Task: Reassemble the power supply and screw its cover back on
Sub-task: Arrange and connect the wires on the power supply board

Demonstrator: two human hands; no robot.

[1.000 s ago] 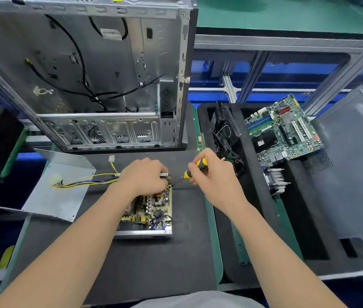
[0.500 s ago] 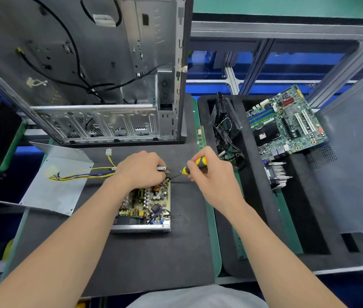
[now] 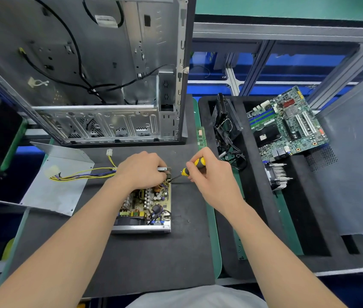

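Dark desk (image 3: pixel 131 263); computer case (image 3: pixel 100 63) at 12 o'clock. Left hand (image 3: pixel 141 170) grips the power supply (image 3: pixel 149 207) at its far end; right hand (image 3: pixel 209 174), at 2 o'clock, pinches a screwdriver (image 3: pixel 199 162).

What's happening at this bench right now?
A person is working on an open power supply on the black mat. The left hand holds its far end steady while the right hand grips a yellow-and-black screwdriver, tip at the unit's far right corner. The circuit board is exposed; the metal cover lies off to the left, not yet fitted. An open computer case stands behind, and a motherboard sits in the tray on the right.
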